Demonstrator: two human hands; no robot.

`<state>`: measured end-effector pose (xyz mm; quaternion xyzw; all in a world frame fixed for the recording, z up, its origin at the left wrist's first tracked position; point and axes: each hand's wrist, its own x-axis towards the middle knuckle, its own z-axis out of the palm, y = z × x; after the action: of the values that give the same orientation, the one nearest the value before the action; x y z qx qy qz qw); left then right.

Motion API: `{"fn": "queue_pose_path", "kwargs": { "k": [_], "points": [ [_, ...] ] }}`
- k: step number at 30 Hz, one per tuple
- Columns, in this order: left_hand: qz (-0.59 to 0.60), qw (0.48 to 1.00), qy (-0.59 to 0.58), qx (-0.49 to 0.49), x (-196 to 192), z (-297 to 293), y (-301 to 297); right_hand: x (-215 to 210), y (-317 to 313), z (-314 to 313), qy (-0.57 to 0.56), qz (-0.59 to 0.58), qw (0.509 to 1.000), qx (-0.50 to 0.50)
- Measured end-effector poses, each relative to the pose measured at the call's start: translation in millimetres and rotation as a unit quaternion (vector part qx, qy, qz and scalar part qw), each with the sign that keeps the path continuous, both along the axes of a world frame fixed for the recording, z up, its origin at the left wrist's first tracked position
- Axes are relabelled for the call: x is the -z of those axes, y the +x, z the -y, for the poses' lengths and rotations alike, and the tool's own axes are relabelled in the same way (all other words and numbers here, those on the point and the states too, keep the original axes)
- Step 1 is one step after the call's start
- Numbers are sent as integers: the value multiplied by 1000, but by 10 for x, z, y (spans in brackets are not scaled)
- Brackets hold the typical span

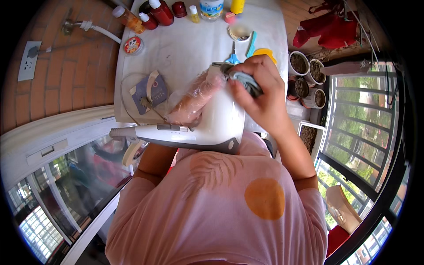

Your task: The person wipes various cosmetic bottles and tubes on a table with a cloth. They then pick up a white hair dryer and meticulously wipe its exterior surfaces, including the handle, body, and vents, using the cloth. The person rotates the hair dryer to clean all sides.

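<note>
A white hair dryer (221, 115) with a grey underside is held in front of my chest, its handle pointing left and its grey-rimmed end facing away from me. My left hand (191, 104), covered by a clear plastic glove, lies along the far side of the handle and is closed against the barrel; part of it is hidden by the dryer. Bunched in my right hand (261, 90) is a blue-grey cloth (244, 82), touching the dryer near its rimmed end. My right fingers are bent round the cloth.
Beyond the dryer is a white table (176, 48) with red bottles (161, 12), a clear bottle (211, 9), blue-handled scissors (233, 57), a turquoise comb (252, 44) and a dark blue box (149, 92). Plant pots (299, 63) stand to the right, near a barred window (362, 119).
</note>
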<state>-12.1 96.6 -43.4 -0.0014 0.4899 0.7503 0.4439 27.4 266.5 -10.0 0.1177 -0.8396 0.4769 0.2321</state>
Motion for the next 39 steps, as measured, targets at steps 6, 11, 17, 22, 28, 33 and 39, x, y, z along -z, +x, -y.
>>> {"fn": "queue_pose_path", "kwargs": {
  "k": [6, 11, 17, 22, 28, 33, 39],
  "points": [
    [108, 984, 130, 64, 244, 34, -68, 321, 23, -208, -49, 142, 984, 92],
    [91, 992, 85, 34, 363, 110, -34, 33, 120, -82, -52, 28, 998, 4],
    [117, 983, 133, 50, 213, 1, -110, 192, 458, 90, 39, 17, 977, -208],
    [59, 996, 60, -10, 301, -63, -103, 159, -137, -130, 34, 7, 999, -42],
    [51, 977, 208, -1, 228, -83, -408, 103, 135, -96, 46, -9, 978, -203],
    [44, 968, 239, -55, 146, -356, -447, -66, -492, -206, 12, -87, 994, -60],
    [103, 885, 453, -22, 11, -338, -648, -167, 80, -61, -47, -42, 974, -217]
  ]
}}
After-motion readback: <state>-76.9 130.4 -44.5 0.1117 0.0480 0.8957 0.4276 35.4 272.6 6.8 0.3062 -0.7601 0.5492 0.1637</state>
